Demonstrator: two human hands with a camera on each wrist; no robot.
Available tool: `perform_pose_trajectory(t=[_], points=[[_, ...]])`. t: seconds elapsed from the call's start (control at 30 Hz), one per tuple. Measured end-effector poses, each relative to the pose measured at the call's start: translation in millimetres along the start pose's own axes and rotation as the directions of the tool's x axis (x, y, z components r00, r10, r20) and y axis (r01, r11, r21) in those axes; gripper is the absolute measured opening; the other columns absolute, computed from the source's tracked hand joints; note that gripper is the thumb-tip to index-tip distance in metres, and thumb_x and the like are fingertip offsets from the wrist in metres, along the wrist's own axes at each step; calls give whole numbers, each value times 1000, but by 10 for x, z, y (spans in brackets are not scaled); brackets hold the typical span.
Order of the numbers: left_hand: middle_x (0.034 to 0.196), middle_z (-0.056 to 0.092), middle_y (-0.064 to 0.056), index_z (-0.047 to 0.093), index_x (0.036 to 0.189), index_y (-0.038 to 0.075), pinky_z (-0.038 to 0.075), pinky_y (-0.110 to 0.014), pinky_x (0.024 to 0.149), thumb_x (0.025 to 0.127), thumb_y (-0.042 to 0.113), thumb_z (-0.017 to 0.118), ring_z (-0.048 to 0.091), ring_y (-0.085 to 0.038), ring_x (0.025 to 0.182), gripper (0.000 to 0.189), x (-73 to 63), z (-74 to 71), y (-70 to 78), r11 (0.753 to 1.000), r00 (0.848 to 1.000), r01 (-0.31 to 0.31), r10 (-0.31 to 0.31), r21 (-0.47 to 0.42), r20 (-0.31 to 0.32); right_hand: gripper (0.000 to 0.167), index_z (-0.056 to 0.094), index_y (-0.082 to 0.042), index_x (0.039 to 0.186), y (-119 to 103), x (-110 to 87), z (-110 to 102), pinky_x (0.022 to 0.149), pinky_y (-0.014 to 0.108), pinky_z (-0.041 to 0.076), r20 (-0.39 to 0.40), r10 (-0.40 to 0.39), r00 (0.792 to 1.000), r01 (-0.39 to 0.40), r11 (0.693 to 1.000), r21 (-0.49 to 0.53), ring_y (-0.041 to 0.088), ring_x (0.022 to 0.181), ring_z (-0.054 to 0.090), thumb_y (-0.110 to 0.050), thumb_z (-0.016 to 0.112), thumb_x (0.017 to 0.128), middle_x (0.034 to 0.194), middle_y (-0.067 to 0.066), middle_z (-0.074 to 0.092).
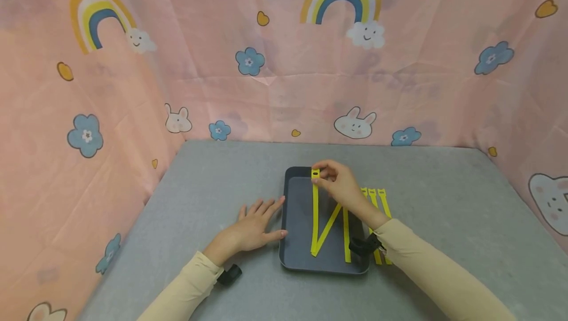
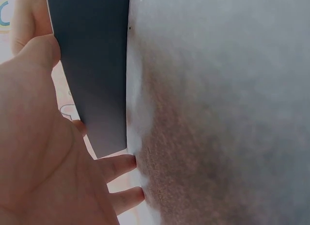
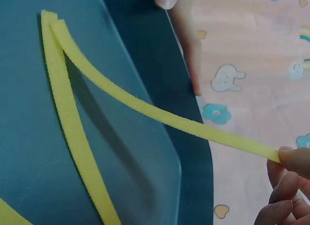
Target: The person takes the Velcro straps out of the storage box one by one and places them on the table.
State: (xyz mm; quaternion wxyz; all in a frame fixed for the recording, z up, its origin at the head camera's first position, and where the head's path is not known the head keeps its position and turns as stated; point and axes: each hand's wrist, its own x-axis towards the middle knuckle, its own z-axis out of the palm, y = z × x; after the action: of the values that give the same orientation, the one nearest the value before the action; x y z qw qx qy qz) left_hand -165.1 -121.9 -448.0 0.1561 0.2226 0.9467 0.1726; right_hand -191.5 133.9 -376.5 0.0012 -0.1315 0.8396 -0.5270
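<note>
My right hand (image 1: 339,185) pinches the slotted head of a yellow hook-and-loop cable tie (image 1: 315,212) between thumb and fingers over the tray's far end. In the right wrist view the held tie (image 3: 169,119) slopes down from the fingertips to the tray floor, its tail overlapping the end of another tie (image 3: 72,118). Inside the dark grey tray (image 1: 297,237), one tie (image 1: 328,227) lies slanted and another (image 1: 347,239) runs lengthwise; together they trace an N-like zigzag. My left hand (image 1: 250,227) is spread, thumb and index finger at the tray's left wall (image 2: 92,65).
Several more yellow ties (image 1: 384,202) lie lengthwise on the grey table (image 1: 443,202) just right of the tray, partly hidden by my right forearm. A pink patterned curtain (image 1: 293,99) hangs behind the table and along both sides.
</note>
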Motion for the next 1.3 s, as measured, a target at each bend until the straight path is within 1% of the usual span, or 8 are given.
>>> perform_pose_trajectory(t=[0.2, 0.37, 0.5, 0.63, 0.8, 0.9, 1.13, 1.3], points=[[168, 13, -6, 9, 160, 32, 9, -71, 117, 95, 64, 51, 10, -38, 155, 84, 13, 14, -3, 996, 995, -75, 78, 38, -59, 31, 61, 2, 123, 29, 28, -2, 48, 23, 38, -9, -5, 1000, 5, 1000, 7, 6, 48, 39, -6, 67, 93, 92, 25, 66], [169, 10, -3, 22, 159, 25, 9, -68, 119, 93, 53, 61, 8, -35, 156, 82, 81, 17, 29, 962, 958, -239, 256, 135, -126, 32, 62, -1, 123, 226, 99, 31, 46, 25, 38, -1, -32, 999, 32, 999, 10, 6, 47, 40, -10, 69, 93, 91, 23, 66], [169, 13, 1, 37, 154, 27, 8, -63, 122, 94, 53, 59, 8, -32, 157, 69, 164, 15, 92, 914, 928, -344, 365, 215, -70, 30, 64, -8, 120, 291, 104, 26, 46, 26, 40, 2, -54, 999, 54, 998, 22, 8, 48, 41, -15, 70, 92, 89, 18, 67], [168, 17, 2, 37, 153, 33, 11, -61, 123, 99, 50, 53, 11, -32, 157, 59, 249, 20, 162, 860, 904, -416, 427, 294, 29, 29, 64, -10, 119, 300, 86, 8, 47, 27, 42, 10, -73, 997, 73, 997, 30, 12, 50, 44, -18, 71, 92, 89, 13, 67], [167, 22, 1, 31, 155, 38, 13, -61, 122, 102, 37, 51, 16, -33, 155, 56, 340, 10, 243, 804, 881, -465, 461, 370, 105, 29, 64, -13, 121, 318, 68, -20, 48, 27, 43, 29, -71, 997, 70, 997, 40, 12, 52, 44, -20, 70, 93, 90, 10, 67], [166, 23, 3, 26, 155, 43, 14, -59, 123, 103, 31, 50, 17, -31, 155, 59, 389, -3, 284, 773, 878, -471, 456, 424, 145, 28, 63, -16, 120, 342, 69, -35, 49, 28, 44, 46, -62, 997, 59, 997, 57, 12, 53, 44, -20, 69, 94, 92, 11, 67], [163, 30, 5, 17, 155, 50, 31, -48, 120, 102, 22, 47, 28, -22, 152, 66, 468, -54, 427, 661, 859, -504, 449, 556, 246, 31, 63, -13, 122, 369, 75, -58, 51, 29, 45, 107, -61, 992, 52, 994, 92, 20, 56, 48, -22, 70, 93, 95, 12, 67], [165, 25, 4, 19, 154, 51, 35, -44, 117, 103, 22, 47, 30, -22, 151, 65, 473, -80, 491, 635, 851, -520, 440, 571, 286, 33, 62, -10, 124, 377, 86, -60, 50, 28, 43, 166, -88, 982, 64, 988, 142, 27, 55, 45, -21, 70, 94, 94, 9, 66]])
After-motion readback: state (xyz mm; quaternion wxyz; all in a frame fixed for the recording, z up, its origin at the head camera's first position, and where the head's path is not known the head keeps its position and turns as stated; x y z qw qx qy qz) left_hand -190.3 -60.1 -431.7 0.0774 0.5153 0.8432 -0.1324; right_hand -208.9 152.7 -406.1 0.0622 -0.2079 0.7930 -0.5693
